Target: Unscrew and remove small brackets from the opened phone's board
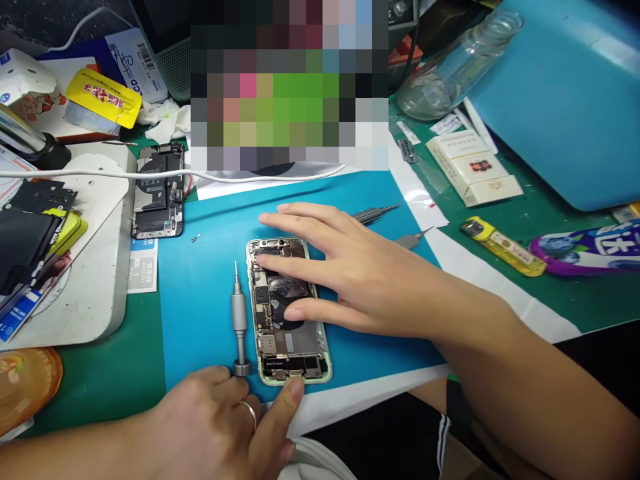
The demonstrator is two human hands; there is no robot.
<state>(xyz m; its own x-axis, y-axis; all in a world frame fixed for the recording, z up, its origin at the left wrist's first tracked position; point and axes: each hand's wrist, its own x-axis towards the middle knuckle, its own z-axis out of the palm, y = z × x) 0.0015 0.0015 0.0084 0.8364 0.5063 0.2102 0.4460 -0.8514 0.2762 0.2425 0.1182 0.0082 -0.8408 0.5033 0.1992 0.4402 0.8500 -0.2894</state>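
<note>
An opened smartphone (295, 343), its internal boards and a dark battery area showing, lies face up on the blue mat (200, 320). Over its upper right side my right hand (370, 283) is spread, with fingertips on or just above the inner parts. Curled fingers form my left hand (215, 420) at the mat's front edge, its thumb stretched to the phone's bottom end; I see nothing held in it. Left of the phone, a grey screwdriver (239, 313) lies tip away, its cap by my left knuckles. Two pointed metal tools (375, 214) are partly hidden behind my right hand.
Another opened phone (158, 193) lies at the back left beside a cluttered white block (107, 293). A white cable (235, 177) crosses the back. At right are a glass jar (450, 77), a cigarette pack (473, 167), a yellow cutter (503, 247) and a purple packet (585, 250).
</note>
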